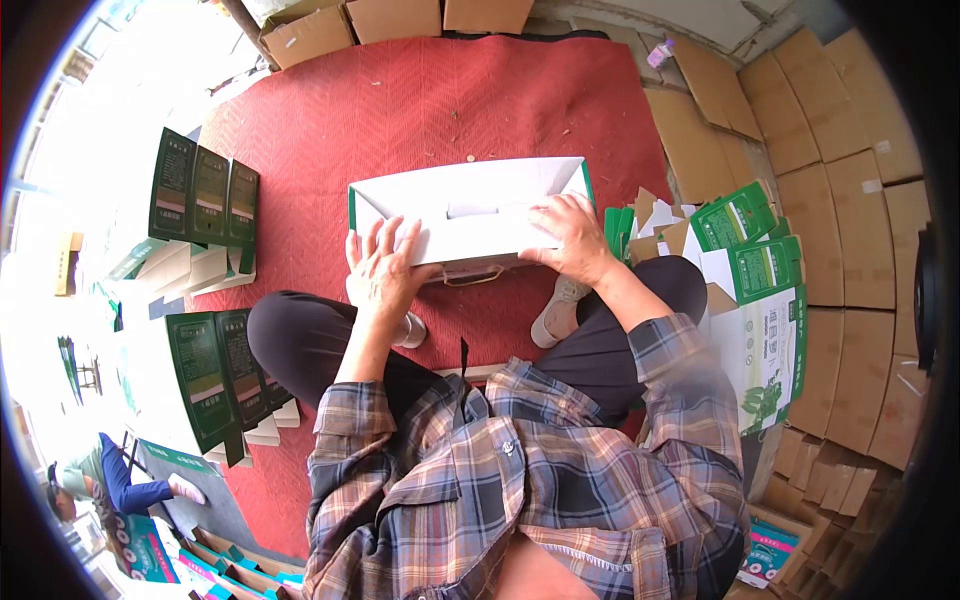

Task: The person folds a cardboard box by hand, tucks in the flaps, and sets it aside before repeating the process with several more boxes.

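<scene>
An open carton box (470,185), white inside with green edges, is on the red carpet between my knees. Its near wall carries a cord handle (475,276) on the outer side. My left hand (382,270) grips the near left corner, fingers over the rim and thumb on the outer face. At the near right corner, my right hand (574,238) holds the wall in the same way. The bottom of the box is partly hidden behind the near wall.
Stacked green-and-white cartons (205,200) stand at the left, with more (215,380) beside my left knee. Flattened green-and-white cartons (765,330) lie at the right. Brown boxes (850,230) line the right side. Another person (125,480) sits at the lower left.
</scene>
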{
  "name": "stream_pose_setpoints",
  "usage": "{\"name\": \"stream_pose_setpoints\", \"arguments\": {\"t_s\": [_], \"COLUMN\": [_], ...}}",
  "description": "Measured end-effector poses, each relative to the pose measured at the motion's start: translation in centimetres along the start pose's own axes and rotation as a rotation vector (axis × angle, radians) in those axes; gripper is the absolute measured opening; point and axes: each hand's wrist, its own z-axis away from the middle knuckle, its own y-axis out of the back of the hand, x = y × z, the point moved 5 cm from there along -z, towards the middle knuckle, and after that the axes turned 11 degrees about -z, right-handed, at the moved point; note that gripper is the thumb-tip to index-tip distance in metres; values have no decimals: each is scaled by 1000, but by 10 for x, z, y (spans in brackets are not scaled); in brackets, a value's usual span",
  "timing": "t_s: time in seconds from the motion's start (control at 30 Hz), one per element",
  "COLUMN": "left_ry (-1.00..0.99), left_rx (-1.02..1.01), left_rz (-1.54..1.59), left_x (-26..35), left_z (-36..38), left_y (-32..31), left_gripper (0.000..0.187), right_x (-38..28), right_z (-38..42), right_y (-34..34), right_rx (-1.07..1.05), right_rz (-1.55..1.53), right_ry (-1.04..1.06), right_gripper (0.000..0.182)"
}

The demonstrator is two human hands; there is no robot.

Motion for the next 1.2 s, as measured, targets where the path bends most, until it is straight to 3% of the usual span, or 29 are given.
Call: {"name": "stream_pose_setpoints", "arguments": {"t_s": [0.07, 0.13, 0.17, 0.27, 0.33, 0.37, 0.43, 0.47, 0.7, 0.8, 0.87, 0.9, 0.93, 0.97, 1.0, 1.03, 1.1, 1.13, 1.17, 1.2], "left_ry": [22, 30, 37, 112, 140, 169, 160, 162, 259, 337, 377, 367, 354, 471, 614, 757, 925, 895, 956, 1038], "left_rx": [-23, -32, -43, -1, 38, 77, 33, 22, 47, -3, -35, 24, 83, 42, -43, -128, -213, -184, -397, -433], "left_rz": [38, 58, 81, 40, 67, 91, 153, 103, 94, 167, 196, 306, 416, 567, 728, 886, 1099, 1182, 1144, 1243], "left_x": [-1, -3, -3, -11, -21, -26, -28, -26, -24, -22, -28, -37, -48, -67, -84, -96, -107, -114, -113, -108], "left_z": [-1, -1, 0, 2, 2, 3, 2, 1, 0, 1, -1, -1, 1, -3, -4, -5, -5, -2, 3, 5], "left_y": [2, 4, 5, 11, 5, 1, -11, -11, -7, 0, 1, -1, -3, -12, -23, -29, -47, -72, -77, -81], "left_gripper": [69, 69, 69, 73, 72, 71, 71, 70, 78, 82, 83, 82, 82, 74, 69, 65, 57, 58, 62, 59], "right_x": [10, 36, 41, 58, 72, 75, 82, 80, 67, 78, 94, 108, 130, 138, 151, 149, 146, 139, 144, 148], "right_z": [-2, -1, -1, 10, 19, 22, 25, 22, 21, 27, 29, 35, 42, 44, 57, 59, 60, 59, 62, 66], "right_y": [6, 27, 36, 36, 21, 14, -9, -8, -5, -8, -5, -2, 0, 4, -4, -4, -19, -22, -29, -38], "right_rx": [63, 407, 455, 429, 357, 355, 229, 189, 124, 209, 351, 450, 527, 607, 599, 601, 377, 297, 298, 214], "right_rz": [-87, -196, -64, 37, 8, 7, -379, -322, -258, -241, -403, -655, -637, -618, -848, -850, -967, -957, -959, -951], "right_ry": [30, -134, -116, -202, -332, -332, -489, -465, -569, -543, -563, -657, -692, -729, -1013, -1012, -1189, -1276, -1261, -1244], "right_gripper": [37, 32, 28, 39, 62, 62, 82, 86, 85, 78, 66, 54, 51, 49, 47, 47, 49, 51, 51, 55]}}
